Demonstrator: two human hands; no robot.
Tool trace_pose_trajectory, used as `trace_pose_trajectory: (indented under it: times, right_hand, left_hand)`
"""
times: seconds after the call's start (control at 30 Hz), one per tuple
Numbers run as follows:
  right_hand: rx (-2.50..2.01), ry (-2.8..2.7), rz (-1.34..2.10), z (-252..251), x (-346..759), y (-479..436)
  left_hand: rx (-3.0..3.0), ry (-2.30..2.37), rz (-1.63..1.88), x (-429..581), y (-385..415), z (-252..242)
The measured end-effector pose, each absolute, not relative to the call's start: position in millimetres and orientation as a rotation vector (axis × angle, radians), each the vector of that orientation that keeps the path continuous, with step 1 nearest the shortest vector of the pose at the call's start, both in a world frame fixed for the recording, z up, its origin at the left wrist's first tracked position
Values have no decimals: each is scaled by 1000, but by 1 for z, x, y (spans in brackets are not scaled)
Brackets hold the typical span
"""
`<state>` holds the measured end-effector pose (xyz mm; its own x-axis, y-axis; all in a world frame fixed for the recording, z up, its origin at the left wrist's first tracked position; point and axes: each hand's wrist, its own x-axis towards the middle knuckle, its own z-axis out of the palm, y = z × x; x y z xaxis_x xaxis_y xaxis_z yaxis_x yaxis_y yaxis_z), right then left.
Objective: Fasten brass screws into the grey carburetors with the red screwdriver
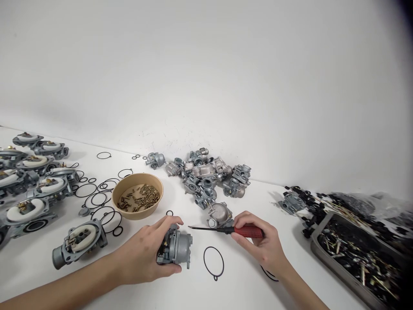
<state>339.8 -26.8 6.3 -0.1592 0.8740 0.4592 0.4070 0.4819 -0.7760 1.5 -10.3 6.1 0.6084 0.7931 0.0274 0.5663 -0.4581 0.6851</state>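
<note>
My left hand [150, 254] is wrapped round a grey metal carburetor [180, 247], its rounded bowl facing right. In my right hand [258, 245] is a screwdriver with a red handle [250, 231]; its dark shaft points left, the tip a little above and right of the held carburetor, apart from it. Just behind the shaft lies another carburetor [219, 214]. A black rubber ring with a small loop [222, 263] lies flat on the table between my hands. Part of a second black ring [269, 274] shows beneath my right wrist.
A brown paper bowl [118, 185] holds small brass parts. Carburetors are heaped [206, 172] at the back. Opened carburetors with white floats [27, 211] stand at left, beside scattered black rings [85, 190]. A metal tray [318, 246] of mixed small parts stands at right, near black pieces [309, 206].
</note>
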Motion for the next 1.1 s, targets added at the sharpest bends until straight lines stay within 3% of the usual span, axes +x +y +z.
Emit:
trace_pose_trajectory:
  times: [1.1]
  right_hand:
    - [-1103,-1594,724,2,344,-26]
  left_hand:
    - [2237,1034,466,2,-8,3]
